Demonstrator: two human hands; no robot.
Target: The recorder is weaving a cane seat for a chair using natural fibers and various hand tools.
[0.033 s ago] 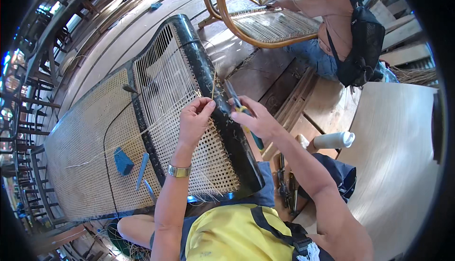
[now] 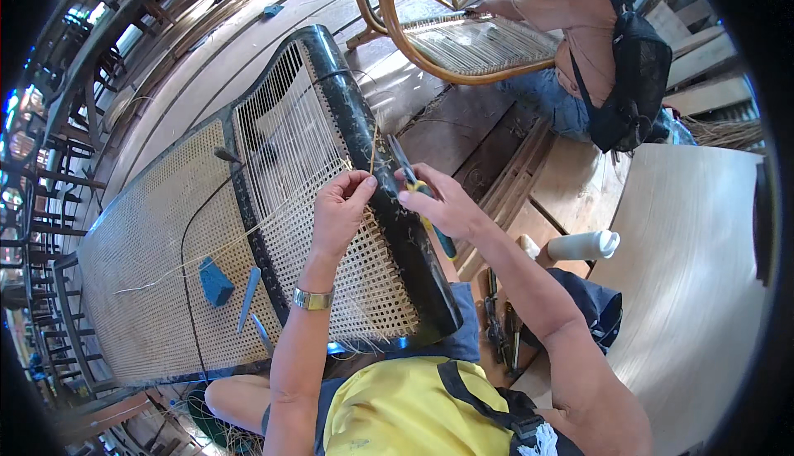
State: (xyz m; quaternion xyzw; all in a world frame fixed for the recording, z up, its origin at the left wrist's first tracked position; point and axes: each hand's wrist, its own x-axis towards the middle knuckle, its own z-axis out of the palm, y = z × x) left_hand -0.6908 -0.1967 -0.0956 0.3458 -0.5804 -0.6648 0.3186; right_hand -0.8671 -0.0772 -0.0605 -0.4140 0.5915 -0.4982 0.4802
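Observation:
My left hand (image 2: 339, 206) is closed, with thumb and forefinger pinching a thin cane strand (image 2: 373, 151) at the edge of a partly woven cane panel (image 2: 356, 278). Beside it, my right hand (image 2: 442, 201) grips a pliers-like tool (image 2: 404, 160) with long grey metal jaws and yellow-and-green handles. The jaws point up and away over the thick black rail (image 2: 364, 129) of the frame, near the strand; whether they touch it I cannot tell. Beyond my left hand the panel has only lengthwise strands (image 2: 289, 137). Loose strands trail leftward from the weave.
On the finished cane mesh (image 2: 149, 232) lie a blue block (image 2: 216, 282), a grey-blue pointed tool (image 2: 248, 299) and a black cord (image 2: 184, 249). A white bottle (image 2: 579, 246) and dark cloth (image 2: 583, 299) are to the right. A co-worker (image 2: 571, 50) sits by a rattan chair (image 2: 463, 75).
My right hand has shifted very slightly left with the pliers-like tool, whose jaws have tilted a little leftward. My left hand has stayed in place.

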